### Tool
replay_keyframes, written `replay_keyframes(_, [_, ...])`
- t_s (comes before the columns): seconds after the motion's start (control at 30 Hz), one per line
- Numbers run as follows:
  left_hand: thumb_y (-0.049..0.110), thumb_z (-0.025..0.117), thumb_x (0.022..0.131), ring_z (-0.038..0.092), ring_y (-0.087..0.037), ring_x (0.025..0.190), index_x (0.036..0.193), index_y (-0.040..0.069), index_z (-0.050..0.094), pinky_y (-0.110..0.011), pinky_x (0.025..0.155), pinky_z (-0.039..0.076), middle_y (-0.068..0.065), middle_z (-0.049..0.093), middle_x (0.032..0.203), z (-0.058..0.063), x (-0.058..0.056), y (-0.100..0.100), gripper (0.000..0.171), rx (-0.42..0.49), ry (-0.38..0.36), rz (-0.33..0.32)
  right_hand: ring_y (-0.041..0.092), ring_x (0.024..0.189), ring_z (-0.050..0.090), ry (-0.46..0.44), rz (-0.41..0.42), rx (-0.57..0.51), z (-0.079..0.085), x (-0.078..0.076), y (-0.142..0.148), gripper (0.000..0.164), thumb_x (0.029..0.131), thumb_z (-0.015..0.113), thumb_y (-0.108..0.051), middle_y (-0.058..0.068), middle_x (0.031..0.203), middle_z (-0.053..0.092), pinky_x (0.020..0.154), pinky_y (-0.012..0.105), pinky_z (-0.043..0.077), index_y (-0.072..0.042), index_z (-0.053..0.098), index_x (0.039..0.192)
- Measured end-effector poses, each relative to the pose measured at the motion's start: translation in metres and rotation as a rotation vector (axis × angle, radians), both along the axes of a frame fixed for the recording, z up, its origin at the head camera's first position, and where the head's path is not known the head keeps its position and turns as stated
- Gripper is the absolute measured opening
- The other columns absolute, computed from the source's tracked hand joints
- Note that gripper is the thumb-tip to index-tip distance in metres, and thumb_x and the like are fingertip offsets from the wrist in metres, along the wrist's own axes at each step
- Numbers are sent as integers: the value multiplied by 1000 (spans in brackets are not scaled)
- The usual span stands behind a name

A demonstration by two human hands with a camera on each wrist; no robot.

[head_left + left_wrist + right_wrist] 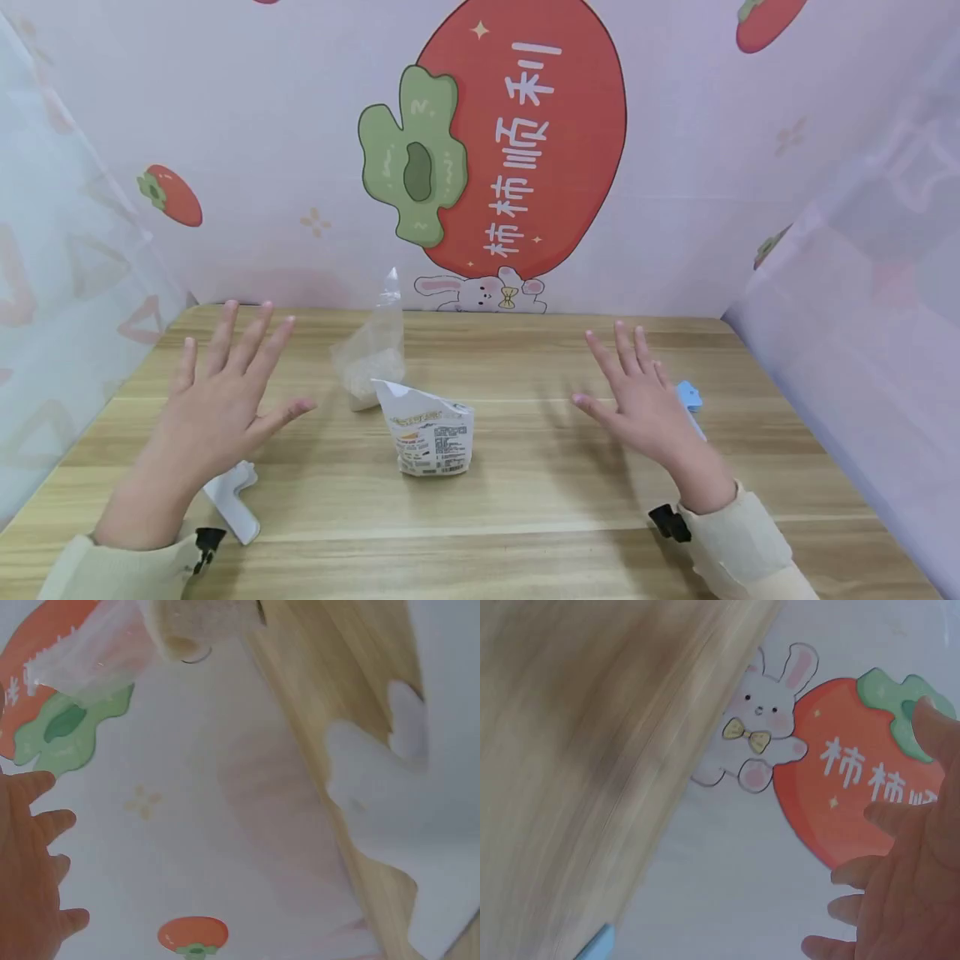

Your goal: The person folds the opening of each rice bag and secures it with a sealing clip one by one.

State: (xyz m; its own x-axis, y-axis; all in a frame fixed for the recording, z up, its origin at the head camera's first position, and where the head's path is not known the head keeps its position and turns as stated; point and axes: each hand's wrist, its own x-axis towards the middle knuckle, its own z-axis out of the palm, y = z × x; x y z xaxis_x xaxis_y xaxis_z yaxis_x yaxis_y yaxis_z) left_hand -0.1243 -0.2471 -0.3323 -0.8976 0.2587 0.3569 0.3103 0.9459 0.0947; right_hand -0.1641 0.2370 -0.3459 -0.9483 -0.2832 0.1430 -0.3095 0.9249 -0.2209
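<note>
Both hands hover over the wooden table with fingers spread and nothing held. My left hand [221, 408] is on the left side, above a white flat-shaped item [234, 500] that its wrist partly covers. On the right, my right hand [645, 408] hangs near a light blue item [688, 397], mostly hidden behind it. Between the hands stands a white printed packet [431, 433] with a slanted top edge. Behind it, a clear plastic bag [372, 362] with whitish contents stands with its top pointing up. The left wrist view shows the white item [390, 802] up close, its kind unclear.
The wooden table [525, 533] reaches back to a white backdrop [285, 108] printed with a large red persimmon and a rabbit. Pale fabric walls [862, 275] rise at the left and right sides. Dark wrist straps [670, 523] sit on both sleeves.
</note>
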Motion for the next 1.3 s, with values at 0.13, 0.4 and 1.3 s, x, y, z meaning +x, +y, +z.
replay_keyframes(0.13, [63,56,92,-10,-25,156,161,25,14,-66,120,-1,3,2,169,5,5,11,89,0,97,-78,47,152,-3,0,45,-43,1,3,-12,84,96,53,-58,17,167,-2,105,74,31,-25,11,161])
replay_keyframes(0.4, [71,37,95,14,-31,155,156,16,31,-56,121,23,-6,28,164,9,5,36,82,88,255,-281,46,153,6,-29,155,-168,6,13,-39,82,94,63,-50,13,168,10,104,72,35,-23,22,159])
replay_keyframes(1.3, [35,70,91,57,-23,129,141,20,52,-45,106,47,1,60,139,-24,-4,66,55,228,-57,-497,21,147,38,-239,358,-297,-6,22,-99,70,92,65,-51,-3,156,43,117,49,35,-24,40,152])
